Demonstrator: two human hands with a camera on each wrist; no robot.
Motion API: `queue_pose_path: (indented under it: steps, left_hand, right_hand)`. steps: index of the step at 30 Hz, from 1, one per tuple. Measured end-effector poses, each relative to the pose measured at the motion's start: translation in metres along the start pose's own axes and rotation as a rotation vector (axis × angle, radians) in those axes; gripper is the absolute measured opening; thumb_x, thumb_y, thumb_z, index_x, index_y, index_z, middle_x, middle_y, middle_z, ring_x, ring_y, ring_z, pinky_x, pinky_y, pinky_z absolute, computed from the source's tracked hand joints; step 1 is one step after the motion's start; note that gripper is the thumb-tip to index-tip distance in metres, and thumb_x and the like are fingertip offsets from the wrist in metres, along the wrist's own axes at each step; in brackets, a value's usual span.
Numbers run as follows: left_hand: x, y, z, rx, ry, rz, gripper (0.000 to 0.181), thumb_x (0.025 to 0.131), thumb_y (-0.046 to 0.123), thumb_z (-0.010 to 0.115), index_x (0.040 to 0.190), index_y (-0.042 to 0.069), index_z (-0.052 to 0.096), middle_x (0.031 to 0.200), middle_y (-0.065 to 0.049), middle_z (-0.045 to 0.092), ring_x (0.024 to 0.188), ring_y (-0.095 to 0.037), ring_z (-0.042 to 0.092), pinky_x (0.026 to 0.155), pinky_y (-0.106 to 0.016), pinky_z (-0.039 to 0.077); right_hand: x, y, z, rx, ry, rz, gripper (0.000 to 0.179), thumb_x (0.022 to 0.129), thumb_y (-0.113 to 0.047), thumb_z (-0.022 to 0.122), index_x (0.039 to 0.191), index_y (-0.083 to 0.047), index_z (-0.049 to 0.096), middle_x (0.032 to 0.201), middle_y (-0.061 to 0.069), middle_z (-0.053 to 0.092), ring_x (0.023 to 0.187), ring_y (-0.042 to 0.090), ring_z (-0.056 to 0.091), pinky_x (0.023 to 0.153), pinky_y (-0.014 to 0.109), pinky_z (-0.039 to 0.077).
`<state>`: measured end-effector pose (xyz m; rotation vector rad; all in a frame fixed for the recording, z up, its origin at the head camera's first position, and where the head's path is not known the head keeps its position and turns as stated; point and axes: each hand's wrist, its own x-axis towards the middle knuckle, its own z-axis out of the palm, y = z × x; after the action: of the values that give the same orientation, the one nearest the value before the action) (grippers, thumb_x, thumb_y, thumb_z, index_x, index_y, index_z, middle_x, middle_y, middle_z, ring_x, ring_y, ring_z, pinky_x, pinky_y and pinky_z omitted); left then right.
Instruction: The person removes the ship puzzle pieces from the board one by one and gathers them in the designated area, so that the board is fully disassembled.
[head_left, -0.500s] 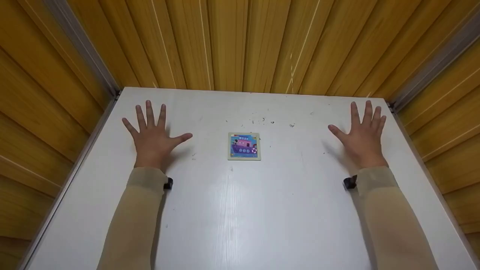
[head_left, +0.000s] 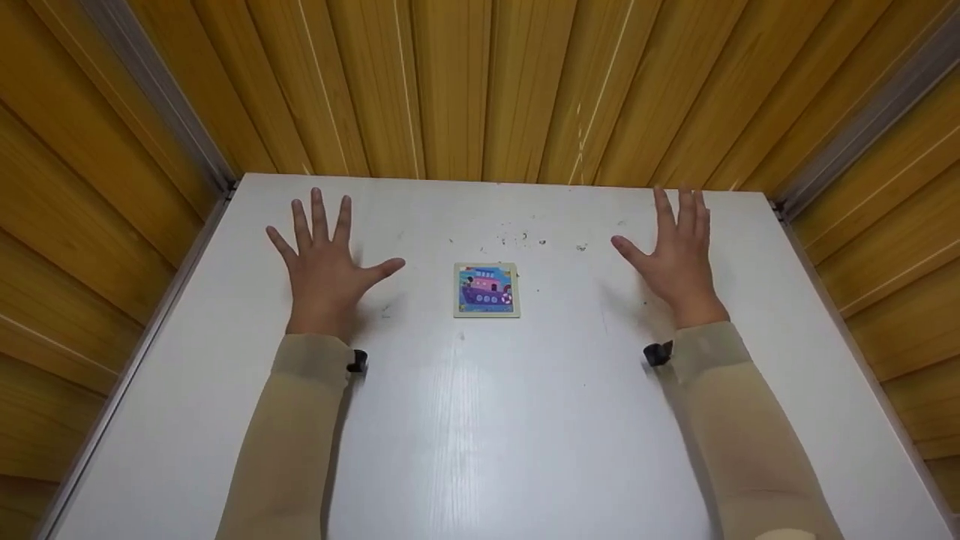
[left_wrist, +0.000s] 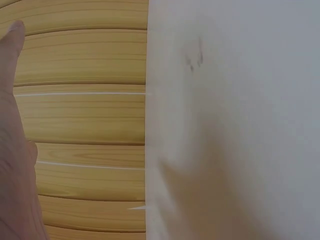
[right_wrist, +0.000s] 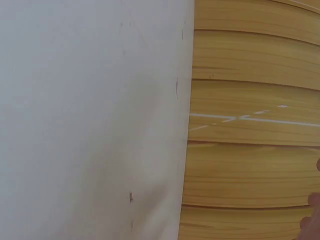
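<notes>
A square picture board [head_left: 486, 291] with a cream border lies flat near the middle of the table. Its picture is a pink and purple ship on blue water. To the left of the board, my left hand [head_left: 324, 277] hovers with fingers spread and thumb pointing at it. My right hand [head_left: 679, 270] is on the other side, fingers extended and also apart from the board. Neither hand holds anything. Part of the left hand [left_wrist: 15, 160] edges into the left wrist view; only fingertips of the right hand [right_wrist: 312, 215] show in the right wrist view.
The white table [head_left: 525, 427] has small dark marks [head_left: 525, 238] behind the board. Yellow wood-look panels [head_left: 450, 90] rise at the back and both sides, with grey metal posts [head_left: 161, 82] at the corners. A black wrist device [head_left: 658, 353] sits at the right cuff.
Both hands have moved inward toward the board, the right hand farther than the left. The board stays in place on the table.
</notes>
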<state>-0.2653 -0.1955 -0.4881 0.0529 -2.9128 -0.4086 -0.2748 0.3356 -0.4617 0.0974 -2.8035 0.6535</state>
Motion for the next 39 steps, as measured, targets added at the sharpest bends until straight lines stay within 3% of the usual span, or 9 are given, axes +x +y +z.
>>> queue_pose_path:
  steps: [6, 16, 30, 39]
  left_hand:
    - [-0.003, 0.014, 0.001, -0.039, -0.018, 0.021, 0.137, 0.081, 0.107, 0.052, 0.183, 0.034, 0.0, 0.191, -0.005, -0.024, 0.179, -0.044, -0.016, 0.134, -0.082, -0.017]
    - [-0.007, 0.029, 0.008, -0.153, -0.052, 0.061, 0.131, 0.085, 0.096, 0.065, 0.184, 0.035, 0.005, 0.192, -0.004, -0.017, 0.179, -0.043, -0.012, 0.135, -0.081, -0.015]
    - [-0.01, 0.054, 0.017, -0.281, -0.158, 0.145, 0.127, 0.087, 0.083, 0.077, 0.184, 0.034, 0.011, 0.194, -0.003, -0.007, 0.18, -0.041, -0.002, 0.137, -0.077, -0.014]
    - [-0.014, 0.061, 0.028, -0.312, -0.185, 0.176, 0.125, 0.087, 0.077, 0.083, 0.183, 0.028, 0.02, 0.194, -0.005, 0.009, 0.179, -0.043, 0.01, 0.14, -0.077, -0.006]
  right_hand:
    - [-0.002, -0.018, 0.009, 0.086, 0.013, -0.026, 0.111, 0.101, -0.076, 0.068, 0.183, -0.022, 0.018, 0.193, 0.012, 0.004, 0.179, 0.041, -0.004, 0.139, 0.079, 0.012]
    - [-0.004, -0.042, 0.03, 0.203, -0.016, -0.07, 0.106, 0.102, -0.071, 0.071, 0.182, -0.019, 0.023, 0.192, 0.009, 0.011, 0.179, 0.038, 0.005, 0.139, 0.076, 0.022]
    - [-0.005, -0.077, 0.052, 0.307, -0.107, -0.073, 0.106, 0.1, -0.075, 0.071, 0.181, -0.024, 0.027, 0.192, 0.006, 0.014, 0.179, 0.038, 0.013, 0.139, 0.074, 0.023]
    - [-0.006, -0.1, 0.071, 0.358, -0.189, -0.071, 0.103, 0.1, -0.066, 0.076, 0.181, -0.026, 0.027, 0.192, 0.004, 0.015, 0.18, 0.036, 0.011, 0.142, 0.069, 0.02]
